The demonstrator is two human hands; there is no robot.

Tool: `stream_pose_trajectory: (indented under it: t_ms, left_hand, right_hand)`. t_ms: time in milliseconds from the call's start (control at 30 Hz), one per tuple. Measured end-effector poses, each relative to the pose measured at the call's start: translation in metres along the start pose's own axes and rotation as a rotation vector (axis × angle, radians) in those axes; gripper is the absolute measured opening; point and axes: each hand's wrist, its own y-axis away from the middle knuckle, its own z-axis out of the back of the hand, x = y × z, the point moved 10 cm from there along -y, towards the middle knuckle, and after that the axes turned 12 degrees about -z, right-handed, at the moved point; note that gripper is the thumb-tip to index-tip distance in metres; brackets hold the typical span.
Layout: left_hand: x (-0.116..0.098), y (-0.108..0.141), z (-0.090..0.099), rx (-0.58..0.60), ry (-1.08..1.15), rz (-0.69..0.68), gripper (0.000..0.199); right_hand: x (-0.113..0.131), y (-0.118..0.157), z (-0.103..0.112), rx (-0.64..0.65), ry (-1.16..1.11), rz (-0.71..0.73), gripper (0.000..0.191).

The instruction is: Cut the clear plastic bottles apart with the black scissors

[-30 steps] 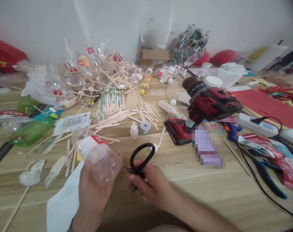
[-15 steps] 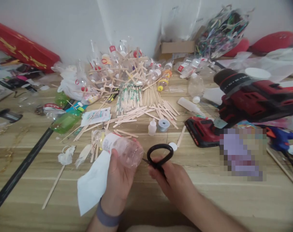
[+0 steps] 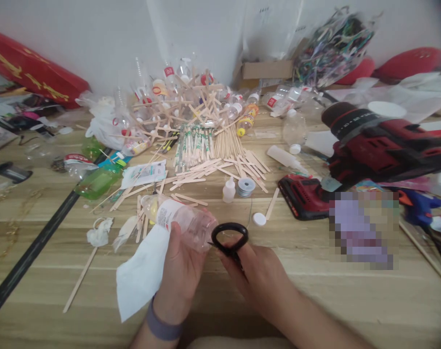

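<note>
My left hand (image 3: 184, 261) is wrapped round a clear plastic bottle (image 3: 195, 230) with a white label, tilted with its base toward my right hand. A white sheet of paper or tissue (image 3: 142, 274) lies beside the left wrist, under the bottle. My right hand (image 3: 255, 274) grips black-handled scissors (image 3: 229, 237) by the loops, its fingers partly hidden behind the handle. The scissors' point meets the bottle's base end; whether it has gone through the plastic I cannot make out.
A red and black power drill (image 3: 373, 145) stands at the right. Wooden sticks (image 3: 198, 172), a wire spool (image 3: 246, 187), a small dropper bottle (image 3: 228, 190) and a white cap (image 3: 259, 219) lie ahead. Plastic bottles (image 3: 169, 77) pile at the back; a black bar (image 3: 42, 237) crosses the left.
My right hand has moved left with the scissors, bringing their point to the bottle's base. My left hand and the bottle have barely shifted.
</note>
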Motion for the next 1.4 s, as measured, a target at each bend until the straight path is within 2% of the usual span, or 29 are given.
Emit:
stream_pose_trajectory:
  t_ms: [533, 833, 933, 1033, 1200, 1267, 1400]
  left_hand:
    - [0.0, 0.002, -0.005, 0.034, 0.003, -0.008, 0.024]
    - [-0.005, 0.006, -0.007, 0.066, -0.091, -0.089, 0.043]
    - [-0.004, 0.005, -0.004, 0.053, -0.126, -0.082, 0.054]
    - [-0.001, 0.004, -0.003, 0.048, -0.158, -0.053, 0.051]
    - [0.008, 0.008, 0.011, -0.037, -0.219, 0.059, 0.05]
    - [0.01, 0.008, 0.014, -0.041, -0.239, 0.077, 0.049]
    - [0.001, 0.006, 0.009, -0.034, -0.189, -0.044, 0.042]
  right_hand:
    - [0.001, 0.0, 0.005, -0.037, 0.053, -0.013, 0.028]
    - [-0.001, 0.002, 0.003, -0.041, 0.037, -0.093, 0.018]
    - [0.002, 0.003, 0.002, -0.04, 0.06, -0.046, 0.014]
    - [0.009, 0.003, 0.003, -0.032, 0.105, 0.08, 0.011]
    - [0.019, 0.002, 0.007, -0.053, 0.189, 0.303, 0.023]
    - [0.018, 0.002, 0.006, -0.061, 0.211, 0.33, 0.024]
    - [0.01, -0.001, 0.001, -0.048, 0.192, 0.248, 0.021]
